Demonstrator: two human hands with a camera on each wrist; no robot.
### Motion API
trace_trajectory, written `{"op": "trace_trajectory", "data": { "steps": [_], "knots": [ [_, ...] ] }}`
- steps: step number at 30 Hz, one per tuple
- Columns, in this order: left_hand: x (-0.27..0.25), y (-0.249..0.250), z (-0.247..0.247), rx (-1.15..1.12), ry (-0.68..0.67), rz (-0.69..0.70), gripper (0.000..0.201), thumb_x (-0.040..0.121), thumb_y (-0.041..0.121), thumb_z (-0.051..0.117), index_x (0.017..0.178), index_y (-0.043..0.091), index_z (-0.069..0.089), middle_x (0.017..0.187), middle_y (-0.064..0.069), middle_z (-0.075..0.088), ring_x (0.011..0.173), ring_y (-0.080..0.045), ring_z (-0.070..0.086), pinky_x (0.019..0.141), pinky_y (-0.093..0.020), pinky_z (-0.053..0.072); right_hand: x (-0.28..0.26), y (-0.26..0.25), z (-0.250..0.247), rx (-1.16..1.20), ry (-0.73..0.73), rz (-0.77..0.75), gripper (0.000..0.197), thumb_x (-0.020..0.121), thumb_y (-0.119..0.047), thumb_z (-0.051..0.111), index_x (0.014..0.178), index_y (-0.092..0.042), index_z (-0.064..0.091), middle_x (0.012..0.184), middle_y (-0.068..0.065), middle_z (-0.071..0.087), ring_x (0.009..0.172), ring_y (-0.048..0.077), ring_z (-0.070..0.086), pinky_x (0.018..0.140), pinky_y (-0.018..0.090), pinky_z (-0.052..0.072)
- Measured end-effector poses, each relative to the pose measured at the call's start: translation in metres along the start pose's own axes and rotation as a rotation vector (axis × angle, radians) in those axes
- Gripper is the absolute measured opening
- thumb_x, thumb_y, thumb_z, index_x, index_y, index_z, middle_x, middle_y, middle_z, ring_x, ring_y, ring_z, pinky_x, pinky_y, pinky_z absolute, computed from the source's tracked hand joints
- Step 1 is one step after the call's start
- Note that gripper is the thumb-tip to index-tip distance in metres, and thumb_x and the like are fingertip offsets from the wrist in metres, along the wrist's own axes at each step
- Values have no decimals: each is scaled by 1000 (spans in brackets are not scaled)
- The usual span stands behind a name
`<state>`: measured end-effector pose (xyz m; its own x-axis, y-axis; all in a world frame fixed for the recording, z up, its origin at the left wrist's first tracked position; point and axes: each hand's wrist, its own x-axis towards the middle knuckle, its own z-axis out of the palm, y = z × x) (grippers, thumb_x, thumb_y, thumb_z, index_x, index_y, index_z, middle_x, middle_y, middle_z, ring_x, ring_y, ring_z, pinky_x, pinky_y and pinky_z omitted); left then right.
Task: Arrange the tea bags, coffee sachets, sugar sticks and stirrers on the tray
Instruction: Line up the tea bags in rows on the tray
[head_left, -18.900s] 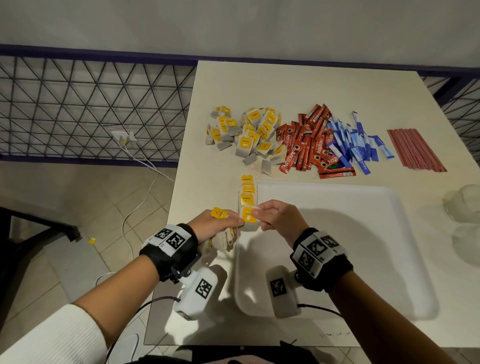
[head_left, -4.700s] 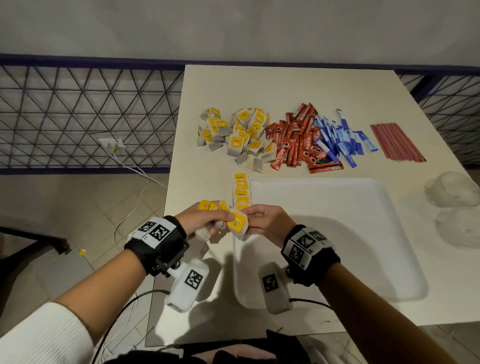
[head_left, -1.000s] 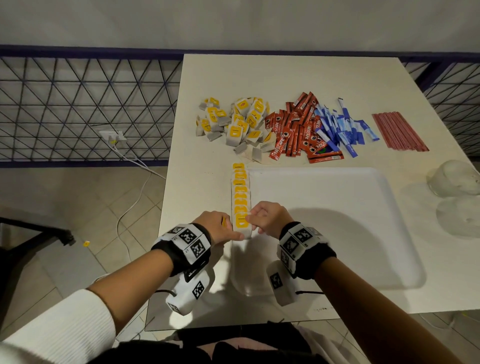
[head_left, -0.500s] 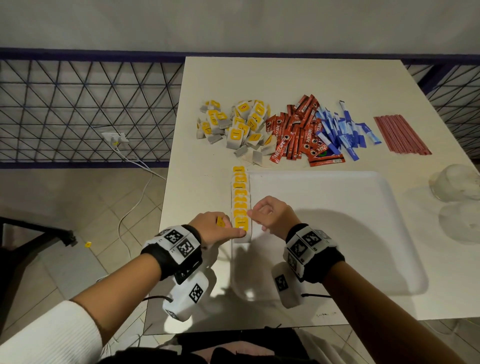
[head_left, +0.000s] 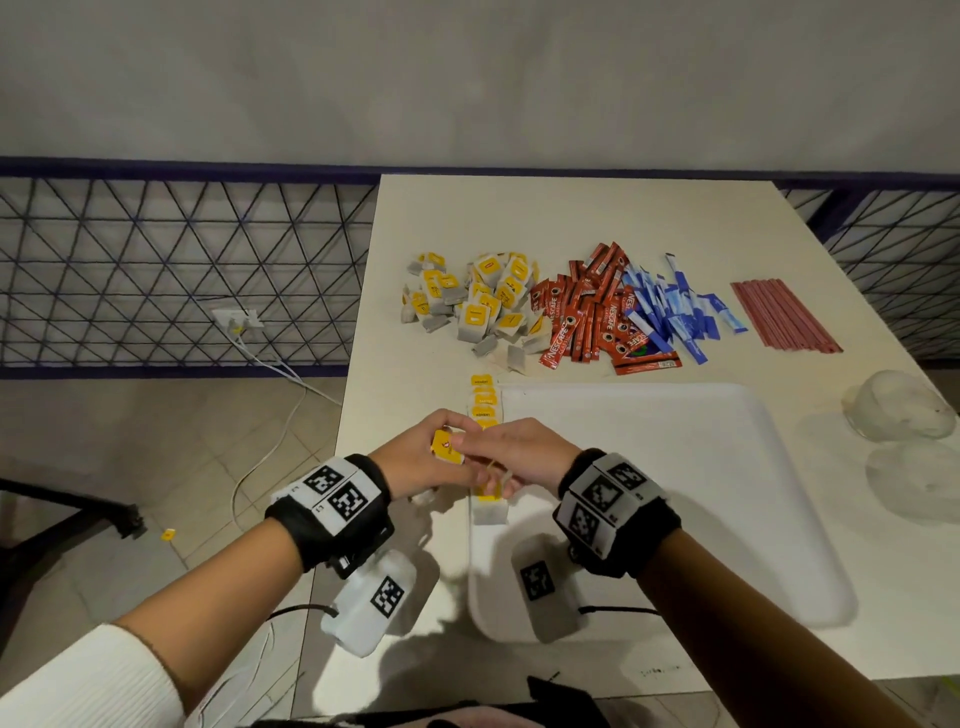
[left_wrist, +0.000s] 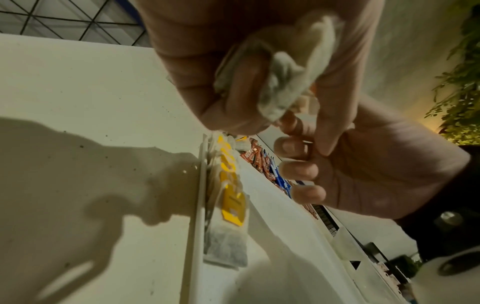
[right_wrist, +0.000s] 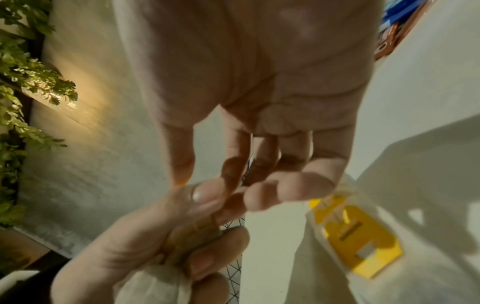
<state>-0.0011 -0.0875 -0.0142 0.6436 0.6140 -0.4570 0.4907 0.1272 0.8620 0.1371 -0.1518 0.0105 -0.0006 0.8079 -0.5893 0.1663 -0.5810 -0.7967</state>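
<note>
Tea bags, row on tray (head_left: 485, 514): overlapped along the left rim of the white tray (head_left: 675, 467), centre frame, likely to leave room for the other kinds; four tags countable, the rest hidden under hands.
Left hand (head_left: 415, 457): curled round a small reserve of tea bags (left_wrist: 283, 67), count unclear.
Right hand (head_left: 519, 454): fingertips pinching a yellow tag (head_left: 447, 446) there.
Upper frame: tea bag heap (head_left: 478, 306), coffee sachets (head_left: 587, 312), blue sugar sticks (head_left: 675, 312), stirrers (head_left: 779, 317), uncountable.

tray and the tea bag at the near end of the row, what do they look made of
Tray: probably plastic, white and smooth, with a moulded raised rim and rounded corners. Tea bag: thin, matte filter paper, likely; dark contents show through it, and a yellow card tag lies on top.
</note>
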Motion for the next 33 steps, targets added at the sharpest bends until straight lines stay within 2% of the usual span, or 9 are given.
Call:
{"op": "trace_trajectory", "data": {
  "steps": [5, 8, 10, 12, 16, 20, 25, 28, 33],
  "knots": [
    [-1, -1, -4, -17, -14, 13, 45, 71, 8, 77, 104, 23, 49, 80, 6, 53, 65, -2, 48, 56, -9, 39, 2, -8, 5, 128, 54, -23, 11, 85, -13, 65, 77, -11, 57, 58, 6, 52, 43, 8, 52, 43, 17, 41],
    [-4, -8, -6, -146, -36, -69, 67, 40, 23, 75, 102, 22, 51, 90, 0, 55, 74, -11, 54, 67, -20, 44, 6, -11, 4, 140, 119, -40, 15, 85, -11, 63, 74, -14, 55, 65, 4, 53, 51, 9, 53, 46, 19, 45],
    [-6, -15, -10, -289, -45, -148, 64, 52, 8, 74, 110, 16, 50, 89, -4, 57, 59, -11, 59, 51, -20, 45, 8, -13, 1, 140, 153, -59, 17, 86, -10, 62, 72, -15, 54, 70, 2, 53, 58, 11, 55, 49, 20, 47],
    [-13, -18, -14, -378, -53, -236, 48, 75, -11, 59, 114, 16, 48, 86, -7, 60, 39, -9, 53, 31, -13, 32, 9, -15, -1, 94, 178, -77, 19, 86, -9, 61, 70, -15, 53, 71, 0, 53, 61, 12, 55, 53, 21, 49],
    [-17, -26, -23, -435, 35, -274, 23, 85, 9, 60, 105, 18, 54, 69, -3, 57, 30, -7, 39, 32, -8, 24, 10, -15, -3, -42, 205, -113, 21, 84, -6, 60, 68, -15, 50, 56, -4, 51, 65, 14, 52, 57, 22, 49],
    [-15, -21, -36, -176, 103, -85, 21, 75, 24, 73, 92, 27, 61, 71, 2, 53, 36, -3, 39, 36, -15, 29, 12, -10, 1, -240, 234, -155, 22, 81, -6, 64, 68, -19, 51, 56, -4, 50, 58, 12, 50, 60, 24, 43],
    [-17, -3, -36, -42, 93, 55, 14, 85, 14, 65, 97, 22, 65, 70, 12, 54, 32, -1, 35, 36, -9, 23, 9, -5, 5, -251, 211, -156, 20, 82, -7, 65, 71, -21, 56, 61, -5, 53, 53, 4, 51, 54, 15, 41],
    [-18, 2, -22, 49, 48, 72, 20, 85, 11, 65, 104, 13, 63, 36, 20, 48, 32, 9, 42, 39, -4, 30, 5, 0, 6, -220, 211, -165, 8, 82, -11, 67, 81, -16, 61, 64, -2, 56, 60, 11, 52, 56, 19, 43],
    [-12, -9, -7, -103, 104, -21, 9, 82, 8, 68, 78, 13, 61, 38, 16, 49, 31, 1, 36, 34, -7, 24, 0, 12, 7, -12, 233, -176, 20, 82, -4, 66, 96, -13, 56, 62, 4, 54, 57, 13, 49, 50, 18, 41]
  ]
}}
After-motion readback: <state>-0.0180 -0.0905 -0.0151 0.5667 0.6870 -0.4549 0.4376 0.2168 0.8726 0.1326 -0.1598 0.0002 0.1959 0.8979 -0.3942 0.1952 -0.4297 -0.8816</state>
